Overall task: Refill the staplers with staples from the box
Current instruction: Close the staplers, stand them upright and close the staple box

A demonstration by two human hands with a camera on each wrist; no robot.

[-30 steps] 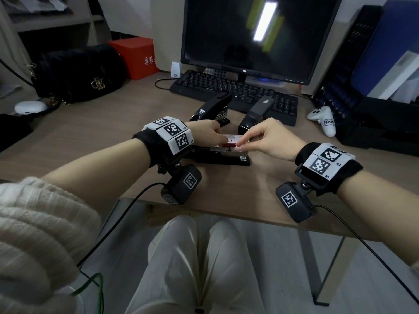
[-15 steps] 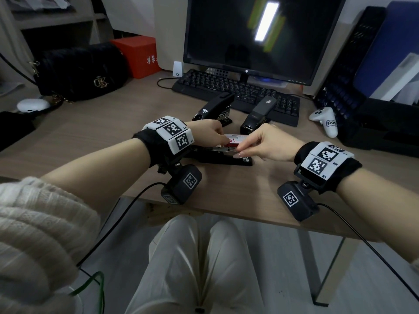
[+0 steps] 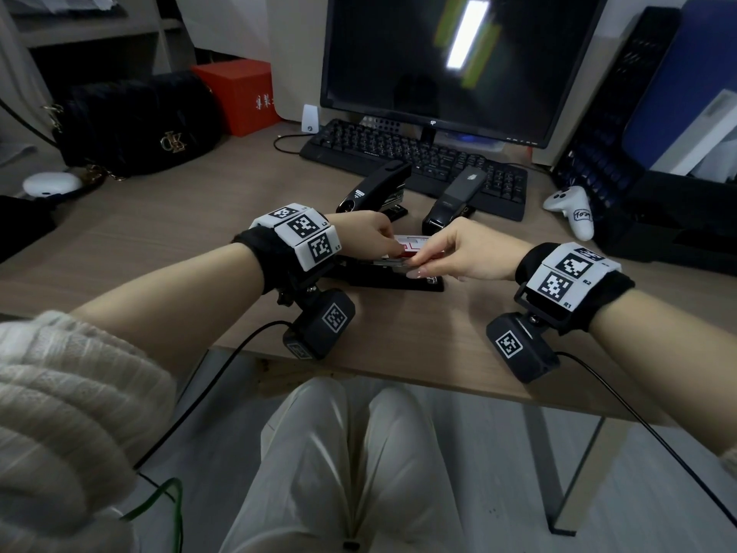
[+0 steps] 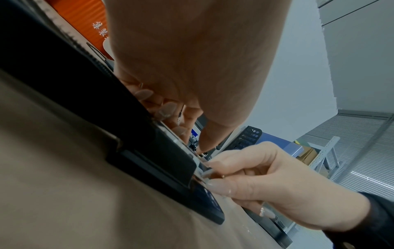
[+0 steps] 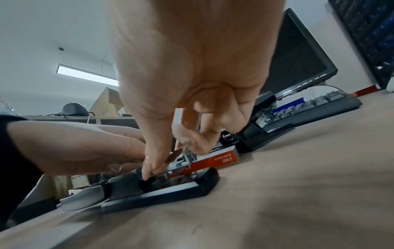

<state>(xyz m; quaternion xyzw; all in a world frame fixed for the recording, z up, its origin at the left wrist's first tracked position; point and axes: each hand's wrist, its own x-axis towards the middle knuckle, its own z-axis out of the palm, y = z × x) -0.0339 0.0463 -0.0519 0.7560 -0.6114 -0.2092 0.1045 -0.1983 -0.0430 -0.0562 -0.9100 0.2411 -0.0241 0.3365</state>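
Observation:
A black stapler (image 3: pixel 385 278) lies swung open flat near the desk's front edge. My left hand (image 3: pixel 387 243) grips its body from the left, fingers curled against it (image 4: pixel 168 109). My right hand (image 3: pixel 416 268) pinches a short silver staple strip (image 5: pixel 187 154) between thumb and forefinger, low over the stapler's metal magazine (image 5: pixel 177 166). The red and white staple box (image 3: pixel 412 246) lies just behind the stapler, partly hidden by both hands. Two more black staplers (image 3: pixel 375 192) (image 3: pixel 454 199) stand behind it, in front of the keyboard.
A keyboard (image 3: pixel 418 159) and monitor (image 3: pixel 446 61) fill the back of the desk (image 3: pixel 399 345). A black handbag (image 3: pixel 139 121) and red box (image 3: pixel 243 93) sit at back left, a white controller (image 3: pixel 574 213) and black file racks at right.
My right hand has dropped a little from the staple box down to the open stapler's magazine, still pinching the strip. The left hand has stayed on the stapler.

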